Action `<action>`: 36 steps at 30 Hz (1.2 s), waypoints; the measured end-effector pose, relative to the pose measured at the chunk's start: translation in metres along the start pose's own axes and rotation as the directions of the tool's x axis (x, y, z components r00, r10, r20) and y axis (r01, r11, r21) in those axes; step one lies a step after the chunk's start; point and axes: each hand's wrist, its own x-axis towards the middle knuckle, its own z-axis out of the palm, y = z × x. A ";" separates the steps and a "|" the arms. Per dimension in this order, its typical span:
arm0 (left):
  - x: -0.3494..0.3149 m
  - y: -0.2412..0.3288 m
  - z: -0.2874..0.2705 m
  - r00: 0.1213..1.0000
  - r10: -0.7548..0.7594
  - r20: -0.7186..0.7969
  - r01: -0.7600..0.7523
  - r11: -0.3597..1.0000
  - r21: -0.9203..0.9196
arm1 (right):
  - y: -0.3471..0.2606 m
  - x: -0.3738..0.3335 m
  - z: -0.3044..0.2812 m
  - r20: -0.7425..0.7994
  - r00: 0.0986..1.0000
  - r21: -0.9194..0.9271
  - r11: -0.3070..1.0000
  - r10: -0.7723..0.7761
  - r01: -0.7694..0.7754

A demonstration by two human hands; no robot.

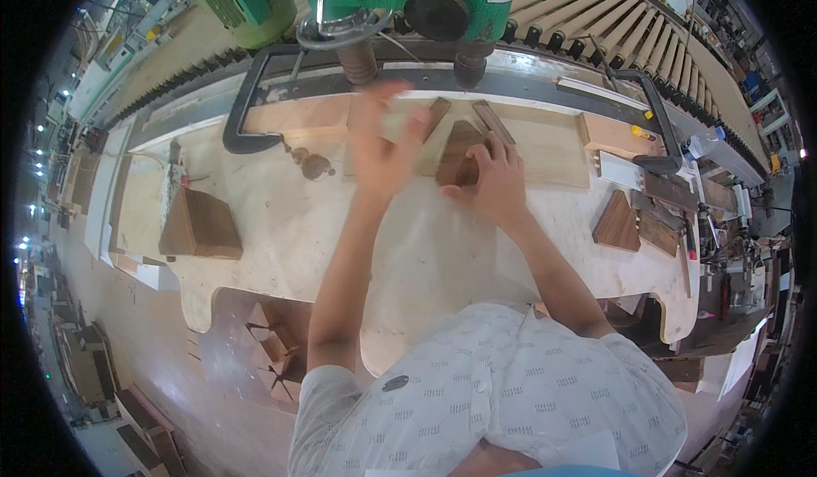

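Note:
A dark brown wooden block (454, 148) with slanted sides lies on a pale board (553, 158), its narrow end pointing away from me. My right hand (496, 179) grips its right side, fingers on top and thumb at the near edge. Two slanting dark wood strips, a left one (437, 118) and a right one (494, 121), flank the block's far end. My left hand (380, 149) is raised left of the block, blurred by motion; its fingers look apart with nothing visible in them. Beyond the hands stands a green machine (442, 5) with a metal lever (322, 5).
Black clamps grip the bench at left (234, 119) and right (654, 102). Brown angled blocks (200, 224) stand at the left; another angled block (617, 222) and wood pieces (659, 230) lie at the right. A roller conveyor (613, 26) runs behind.

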 end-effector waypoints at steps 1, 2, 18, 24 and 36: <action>-0.019 -0.006 0.007 0.965 -0.128 0.230 0.103 0.988 0.118 | 0.001 0.001 0.008 -0.011 1.000 -0.013 1.000 -0.019 0.019; -0.040 -0.018 0.010 0.929 -0.099 0.357 0.015 0.973 0.230 | 0.002 0.004 0.015 -0.023 0.999 -0.025 0.999 -0.044 0.043; -0.063 -0.080 0.053 0.878 -0.201 0.434 0.013 0.917 0.399 | 0.055 0.047 0.025 -0.129 0.975 0.096 0.977 -0.178 0.191; -0.065 -0.087 0.049 0.882 -0.103 0.459 -0.040 0.956 0.290 | 0.060 0.059 0.020 -0.155 0.930 0.200 0.911 -0.333 0.360; -0.070 -0.090 0.064 0.904 0.098 0.417 -0.252 0.909 0.332 | 0.112 0.405 -0.138 -0.056 0.934 0.950 0.306 0.352 -0.058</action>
